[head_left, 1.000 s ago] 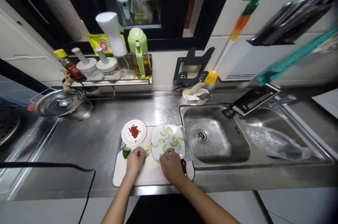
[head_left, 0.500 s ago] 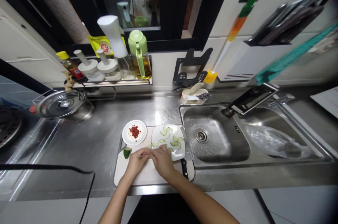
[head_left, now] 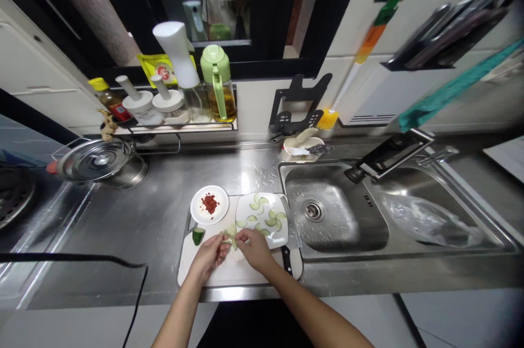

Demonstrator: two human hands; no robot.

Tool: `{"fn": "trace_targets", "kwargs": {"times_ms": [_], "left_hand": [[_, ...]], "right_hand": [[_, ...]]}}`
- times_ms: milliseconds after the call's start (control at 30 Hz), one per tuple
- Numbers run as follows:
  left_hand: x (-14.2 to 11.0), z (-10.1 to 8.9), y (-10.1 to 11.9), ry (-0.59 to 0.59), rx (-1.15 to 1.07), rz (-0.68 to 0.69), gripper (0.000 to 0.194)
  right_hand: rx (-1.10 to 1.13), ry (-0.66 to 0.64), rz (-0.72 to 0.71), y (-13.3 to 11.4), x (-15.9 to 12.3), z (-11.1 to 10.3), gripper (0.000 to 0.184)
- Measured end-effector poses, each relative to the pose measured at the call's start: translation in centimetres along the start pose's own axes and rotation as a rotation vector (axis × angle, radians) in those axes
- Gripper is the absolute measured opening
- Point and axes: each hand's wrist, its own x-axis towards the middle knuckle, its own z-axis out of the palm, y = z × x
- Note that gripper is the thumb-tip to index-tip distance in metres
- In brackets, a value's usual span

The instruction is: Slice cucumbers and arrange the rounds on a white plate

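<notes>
Presently, both hands are at work at the lower centre of the frame, over a white cutting board (head_left: 189,266). Left hand (head_left: 212,255): thumb and fingers pinching thin, pale green cucumber slices (head_left: 230,231). Right hand (head_left: 254,248): fingertips bent together and touching the same slices; whether they grip one cannot be told. Immediately right of the slices, a white square plate (head_left: 244,208) carries curved slices laid out in small groups. Beside its lower right corner, a black knife handle (head_left: 287,260) rests on the board. Left of the left hand lies a dark-skinned cucumber piece (head_left: 198,236); just above it, a round white plate (head_left: 195,216) bears red chopped bits (head_left: 210,204). Farther out: steel sink (head_left: 347,222) at centre right, lidded pot (head_left: 123,174) at centre left, green-topped oil bottle (head_left: 216,72) at upper centre.
</notes>
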Motion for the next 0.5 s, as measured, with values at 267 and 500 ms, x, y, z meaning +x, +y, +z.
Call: {"fn": "trace_targets", "kwargs": {"times_ms": [267, 500], "left_hand": [[0.2, 0.9, 0.1, -0.198, -0.224, -0.168, 0.020], [0.8, 1.4, 0.9, -0.093, -0.231, -0.043, 0.024]], "right_hand": [[0.228, -0.103, 0.069, 0.0, -0.3, -0.5, 0.007], [0.322, -0.060, 0.201, 1.2, -0.7, -0.5, 0.005]]}}
